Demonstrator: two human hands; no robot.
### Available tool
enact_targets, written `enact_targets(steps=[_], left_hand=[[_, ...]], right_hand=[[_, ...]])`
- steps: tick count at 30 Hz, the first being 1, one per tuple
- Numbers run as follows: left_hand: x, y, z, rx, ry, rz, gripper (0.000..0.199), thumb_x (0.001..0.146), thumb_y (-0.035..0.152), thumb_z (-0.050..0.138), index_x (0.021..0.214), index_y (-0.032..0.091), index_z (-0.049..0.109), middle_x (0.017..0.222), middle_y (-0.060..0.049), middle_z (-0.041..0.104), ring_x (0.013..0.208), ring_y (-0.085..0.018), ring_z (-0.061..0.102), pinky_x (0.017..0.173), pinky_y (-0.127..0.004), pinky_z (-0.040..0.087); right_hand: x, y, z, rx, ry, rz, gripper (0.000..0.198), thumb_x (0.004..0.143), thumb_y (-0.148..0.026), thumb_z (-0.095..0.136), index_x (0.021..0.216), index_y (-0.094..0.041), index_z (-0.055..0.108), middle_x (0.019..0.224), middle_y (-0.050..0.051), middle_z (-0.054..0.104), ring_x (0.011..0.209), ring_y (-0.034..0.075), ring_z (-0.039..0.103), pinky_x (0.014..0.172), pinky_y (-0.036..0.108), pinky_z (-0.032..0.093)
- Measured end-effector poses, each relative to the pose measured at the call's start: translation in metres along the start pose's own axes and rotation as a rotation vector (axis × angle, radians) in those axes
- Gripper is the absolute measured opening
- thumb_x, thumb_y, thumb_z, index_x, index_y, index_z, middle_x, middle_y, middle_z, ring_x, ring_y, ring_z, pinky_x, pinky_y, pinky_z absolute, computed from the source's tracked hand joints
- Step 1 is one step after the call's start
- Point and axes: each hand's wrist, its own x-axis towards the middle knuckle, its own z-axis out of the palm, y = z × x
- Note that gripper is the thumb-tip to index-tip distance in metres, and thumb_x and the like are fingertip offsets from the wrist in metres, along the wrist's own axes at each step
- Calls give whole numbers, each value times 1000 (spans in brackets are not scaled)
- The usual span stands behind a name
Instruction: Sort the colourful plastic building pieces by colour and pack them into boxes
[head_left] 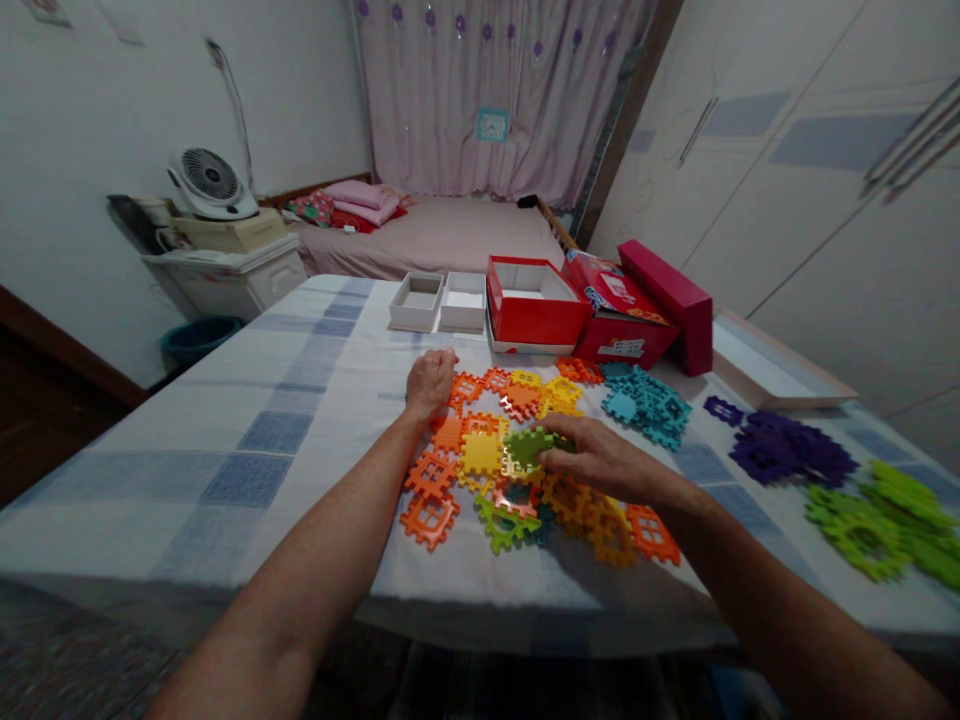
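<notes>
My right hand [589, 450] grips a green interlocking plastic tile [526, 449] between thumb and fingers, just above a mixed heap. Orange tiles [432, 515] and yellow tiles [480, 455] make up most of that heap. A lime green tile [507, 527] lies at its near edge, partly over a teal piece. My left hand [432, 382] rests on the table at the heap's far left, fingers curled beside orange tiles; what they hold, if anything, is hidden.
Sorted piles of teal tiles [649, 405], purple tiles [791, 447] and lime tiles [885, 525] lie to the right. Behind stand two small white boxes [442, 318], an open red box [536, 320], more red boxes [619, 335] and a shallow white tray [784, 385]. A checked cloth [247, 455] covers the table.
</notes>
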Motion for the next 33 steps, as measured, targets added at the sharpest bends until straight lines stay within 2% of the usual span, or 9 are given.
enact_targets(steps=[4, 11, 14, 18, 23, 25, 29, 31, 33], left_hand=[[0, -1, 1, 3, 1, 3, 44, 92, 36, 31, 78, 20, 70, 90, -10, 70, 89, -22, 63, 83, -33, 46], [1, -2, 3, 12, -2, 5, 45, 92, 36, 30, 80, 19, 71, 90, -11, 70, 84, -22, 63, 80, -33, 47], [1, -1, 2, 23, -9, 11, 46, 92, 35, 30, 82, 18, 71, 91, -11, 70, 85, -22, 63, 80, -33, 46], [0, -1, 1, 47, -19, 19, 46, 93, 35, 30, 84, 18, 71, 93, -12, 70, 89, -23, 63, 83, -34, 46], [1, -1, 1, 85, -34, 17, 45, 93, 33, 30, 85, 17, 72, 95, -13, 70, 91, -23, 63, 84, -33, 45], [1, 0, 1, 98, -40, 9, 47, 94, 33, 29, 87, 17, 72, 96, -13, 70, 92, -23, 63, 85, -33, 45], [1, 2, 1, 121, -57, -10, 46, 94, 33, 29, 90, 16, 72, 101, -12, 70, 96, -23, 62, 88, -32, 44], [0, 3, 0, 133, -65, -21, 46, 94, 32, 29, 91, 15, 72, 102, -12, 70, 97, -22, 62, 87, -32, 44], [0, 4, -1, 144, -72, -27, 46, 95, 31, 29, 92, 15, 72, 103, -12, 70, 97, -22, 62, 87, -31, 44]], right_hand=[[-3, -5, 10, -60, -23, -59, 15, 82, -21, 52, 90, -18, 64, 83, 2, 64, 73, 15, 55, 68, 25, 41], [4, 4, 14, -151, 231, 49, 16, 84, -19, 46, 91, -16, 60, 90, 6, 63, 82, 18, 56, 75, 29, 40], [2, 7, 13, -162, 164, 39, 17, 85, -21, 47, 92, -16, 61, 94, 7, 64, 88, 19, 58, 79, 31, 42], [-2, 8, 22, -208, 103, -73, 18, 86, -22, 47, 97, -16, 61, 109, 11, 63, 101, 22, 57, 88, 34, 44], [2, 14, 28, -198, 285, -9, 14, 88, -21, 45, 95, -16, 56, 117, 12, 58, 105, 21, 56, 92, 34, 43], [3, 13, 24, -213, 331, 53, 12, 89, -23, 45, 92, -16, 55, 108, 11, 59, 98, 20, 56, 87, 33, 43], [0, 5, 18, -277, 176, 173, 16, 89, -28, 45, 78, -18, 51, 80, 4, 59, 75, 18, 55, 69, 30, 40], [-1, 2, 21, -302, 122, 170, 14, 89, -26, 45, 81, -17, 53, 84, 6, 60, 78, 18, 55, 70, 29, 40], [0, 2, 26, -314, 136, 137, 14, 89, -24, 44, 88, -16, 56, 99, 9, 62, 89, 19, 57, 78, 30, 41]])
